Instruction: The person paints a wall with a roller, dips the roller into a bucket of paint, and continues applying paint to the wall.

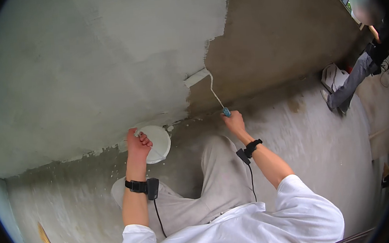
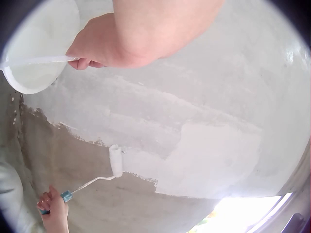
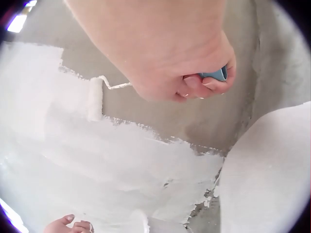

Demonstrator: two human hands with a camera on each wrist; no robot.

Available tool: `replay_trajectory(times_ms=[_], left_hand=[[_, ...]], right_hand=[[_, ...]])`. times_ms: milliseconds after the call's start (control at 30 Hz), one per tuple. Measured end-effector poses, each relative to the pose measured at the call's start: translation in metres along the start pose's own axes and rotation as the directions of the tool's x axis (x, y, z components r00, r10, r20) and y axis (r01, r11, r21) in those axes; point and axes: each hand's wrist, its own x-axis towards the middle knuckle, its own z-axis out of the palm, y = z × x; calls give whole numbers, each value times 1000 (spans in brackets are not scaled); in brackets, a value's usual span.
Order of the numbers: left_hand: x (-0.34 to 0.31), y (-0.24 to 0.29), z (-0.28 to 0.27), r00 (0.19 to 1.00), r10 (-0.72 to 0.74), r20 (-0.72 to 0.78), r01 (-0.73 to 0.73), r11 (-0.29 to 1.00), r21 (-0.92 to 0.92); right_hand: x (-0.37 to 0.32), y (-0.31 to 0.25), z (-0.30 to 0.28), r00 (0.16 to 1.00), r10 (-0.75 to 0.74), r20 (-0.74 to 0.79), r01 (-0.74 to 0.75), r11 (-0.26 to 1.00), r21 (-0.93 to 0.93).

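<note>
Wall (image 1: 83,62) filled the view, white up-left of the right grip (image 1: 235,121), bare grey up-right of it. The pail (image 1: 159,143) hung left of that grip, its wire handle (image 2: 43,60) hooked in the curled fingers of the left grip (image 1: 137,145). And the roller (image 1: 197,77): its long axis ran up and slightly left from the right grip, which was wrapped round the blue handle (image 3: 216,74), sleeve (image 3: 94,98) touching the wall right on the paint's edge.
</note>
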Motion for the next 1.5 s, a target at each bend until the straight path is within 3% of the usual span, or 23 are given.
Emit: replay_trajectory(times_ms=[33, 100, 133, 200, 300, 400, 467, 533, 600, 700, 833, 1033, 1167, 1333, 1500], left_hand=[[0, 0, 0, 1000, 9, -3, -9, 1000, -10], [0, 0, 0, 1000, 7, 13, -7, 1000, -12], [0, 0, -2, 1000, 14, 10, -14, 1000, -23], [1, 0, -2, 1000, 1, 21, -1, 1000, -27], [1, 0, -3, 1000, 1, 14, 0, 999, -42], [-1, -1, -2, 1000, -6, 15, 7, 998, -56], [-5, -2, 2, 1000, 8, 11, -7, 998, -64], [-6, -2, 2, 1000, 17, 1, -16, 998, -66], [-5, -3, 1, 999, 32, 29, -31, 998, -58], [-7, -2, 4, 1000, 23, -9, -23, 998, -51], [-4, -1, 2, 1000, 23, -7, -23, 999, -44], [1, 2, -3, 999, 25, -30, -27, 999, -39], [2, 3, -5, 999, 31, -20, -32, 999, -30], [8, 3, -8, 1000, 26, 6, -25, 999, -46], [11, 0, -11, 998, 70, 5, -70, 997, -19]], right_hand=[[-6, -7, -8, 1000, -12, 7, 12, 1000, -3], [-14, -18, -18, 970, -230, -83, 233, 972, 33], [-13, -23, -16, 968, -240, -75, 243, 970, 31], [-11, -36, -15, 961, -271, -50, 275, 924, 266], [-10, -71, -10, 927, -370, -68, 371, 871, 323], [-15, -128, -14, 899, -434, -52, 429, 851, 303], [-23, -173, -26, 824, -553, -126, 566, 792, 227], [-31, -219, -40, 832, -551, -67, 544, 786, 295], [-30, -253, -43, 791, -601, -113, 596, 718, 360], [-44, -297, -64, 767, -632, -112, 635, 719, 282], [-34, -290, -60, 766, -632, -115, 636, 720, 278], [0, -154, -10, 831, -519, -201, 556, 785, 272], [5, -88, -8, 887, -430, -169, 462, 823, 330], [0, -128, -30, 879, -451, -156, 475, 799, 367], [-19, -255, -67, 777, -601, -189, 619, 672, 407]])
